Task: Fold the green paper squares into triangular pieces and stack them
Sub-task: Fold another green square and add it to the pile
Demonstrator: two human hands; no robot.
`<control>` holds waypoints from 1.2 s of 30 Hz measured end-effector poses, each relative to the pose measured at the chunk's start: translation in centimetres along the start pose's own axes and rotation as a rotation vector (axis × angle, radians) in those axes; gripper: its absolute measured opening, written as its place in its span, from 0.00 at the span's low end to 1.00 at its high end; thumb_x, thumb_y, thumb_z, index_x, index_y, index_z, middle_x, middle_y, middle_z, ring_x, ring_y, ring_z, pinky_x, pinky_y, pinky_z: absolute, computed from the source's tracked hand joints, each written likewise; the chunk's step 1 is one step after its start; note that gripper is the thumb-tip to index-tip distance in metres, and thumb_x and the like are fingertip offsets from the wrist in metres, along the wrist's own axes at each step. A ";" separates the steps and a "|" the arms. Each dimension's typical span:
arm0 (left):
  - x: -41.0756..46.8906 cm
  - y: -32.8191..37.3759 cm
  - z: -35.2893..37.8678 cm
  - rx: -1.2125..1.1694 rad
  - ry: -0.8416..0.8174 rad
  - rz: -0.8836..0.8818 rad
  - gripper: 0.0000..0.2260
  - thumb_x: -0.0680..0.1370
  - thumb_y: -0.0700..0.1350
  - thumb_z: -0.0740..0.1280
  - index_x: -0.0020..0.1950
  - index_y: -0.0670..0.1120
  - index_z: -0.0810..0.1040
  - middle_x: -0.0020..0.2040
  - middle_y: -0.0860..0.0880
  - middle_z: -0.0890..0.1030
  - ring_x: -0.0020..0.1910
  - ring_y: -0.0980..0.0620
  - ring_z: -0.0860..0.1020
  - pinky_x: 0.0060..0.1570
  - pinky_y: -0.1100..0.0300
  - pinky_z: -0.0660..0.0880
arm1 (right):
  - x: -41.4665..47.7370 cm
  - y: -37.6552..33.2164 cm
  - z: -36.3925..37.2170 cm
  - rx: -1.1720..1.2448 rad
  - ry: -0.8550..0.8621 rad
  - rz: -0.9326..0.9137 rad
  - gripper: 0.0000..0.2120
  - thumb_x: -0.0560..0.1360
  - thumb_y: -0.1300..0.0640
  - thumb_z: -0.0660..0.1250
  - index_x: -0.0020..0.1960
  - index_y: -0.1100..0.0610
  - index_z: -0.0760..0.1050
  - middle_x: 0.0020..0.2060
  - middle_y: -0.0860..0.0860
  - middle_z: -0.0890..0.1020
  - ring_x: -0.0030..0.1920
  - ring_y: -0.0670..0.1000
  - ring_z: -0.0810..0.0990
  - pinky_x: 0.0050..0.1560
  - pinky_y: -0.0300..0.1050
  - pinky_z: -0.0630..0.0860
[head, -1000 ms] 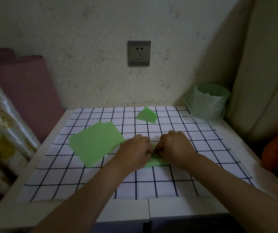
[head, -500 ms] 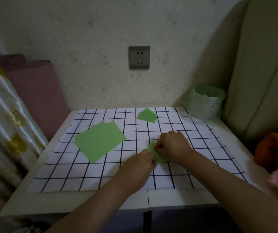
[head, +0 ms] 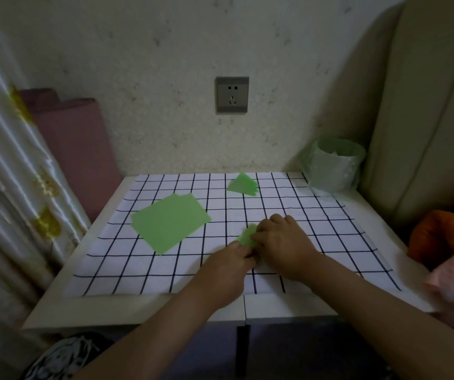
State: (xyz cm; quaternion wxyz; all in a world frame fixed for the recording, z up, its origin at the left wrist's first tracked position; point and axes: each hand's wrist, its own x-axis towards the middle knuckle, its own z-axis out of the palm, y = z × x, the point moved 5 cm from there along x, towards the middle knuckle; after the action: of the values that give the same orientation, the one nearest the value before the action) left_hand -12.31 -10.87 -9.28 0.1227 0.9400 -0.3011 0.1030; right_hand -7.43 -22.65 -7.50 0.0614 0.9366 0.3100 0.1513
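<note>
Nearer now sits my left hand (head: 228, 272); with my right hand (head: 283, 245) it pinches the folded paper (head: 247, 235) — triangles (head: 243, 185) stacked far, squares (head: 169, 222) at left unfolded.

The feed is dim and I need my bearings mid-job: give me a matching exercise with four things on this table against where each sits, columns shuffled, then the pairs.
Things
1. stack of flat green paper squares
2. folded green paper triangles
3. small green paper piece, half folded
4. pale green plastic-lined bin

Places
A. pinched between left hand and right hand
B. far right corner of the white table
C. far side of the black-gridded cloth, below the grey wall socket
D. on the cloth, left of the hands

Pairs: 1-D, 2-C, 3-A, 4-B
</note>
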 end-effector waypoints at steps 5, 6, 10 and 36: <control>-0.2 0.2 -0.1 0.013 0.010 -0.007 0.25 0.73 0.39 0.51 0.63 0.47 0.81 0.58 0.50 0.80 0.55 0.47 0.74 0.46 0.57 0.72 | -2.2 -0.8 -1.9 -0.022 0.091 -0.018 0.11 0.71 0.53 0.63 0.45 0.50 0.85 0.52 0.52 0.83 0.57 0.59 0.78 0.58 0.56 0.67; -0.2 0.2 -0.1 0.010 0.006 -0.003 0.27 0.72 0.41 0.49 0.63 0.47 0.81 0.59 0.50 0.80 0.55 0.47 0.74 0.47 0.57 0.73 | -2.6 -0.9 -1.9 -0.021 0.078 -0.019 0.13 0.71 0.52 0.61 0.44 0.49 0.85 0.49 0.51 0.84 0.56 0.58 0.78 0.57 0.55 0.65; -0.1 0.1 0.0 0.005 -0.050 -0.018 0.27 0.70 0.36 0.53 0.64 0.45 0.79 0.63 0.48 0.79 0.58 0.45 0.74 0.52 0.51 0.76 | -3.6 -0.7 -0.7 0.024 0.025 0.010 0.16 0.74 0.51 0.57 0.43 0.49 0.84 0.41 0.46 0.83 0.47 0.53 0.77 0.51 0.52 0.63; -4.8 -5.2 -1.4 -0.071 -0.145 -0.384 0.28 0.77 0.31 0.56 0.74 0.52 0.70 0.78 0.52 0.62 0.76 0.52 0.60 0.72 0.62 0.56 | -3.5 -0.7 0.4 0.012 0.032 0.048 0.20 0.72 0.48 0.52 0.37 0.50 0.83 0.41 0.46 0.82 0.42 0.52 0.76 0.48 0.50 0.68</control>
State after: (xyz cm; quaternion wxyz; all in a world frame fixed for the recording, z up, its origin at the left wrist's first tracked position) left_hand -13.27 -3.74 -10.08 0.1509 0.9802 -0.1281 -0.0010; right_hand -10.33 -24.22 -8.84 0.0471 0.9417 0.2891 0.1657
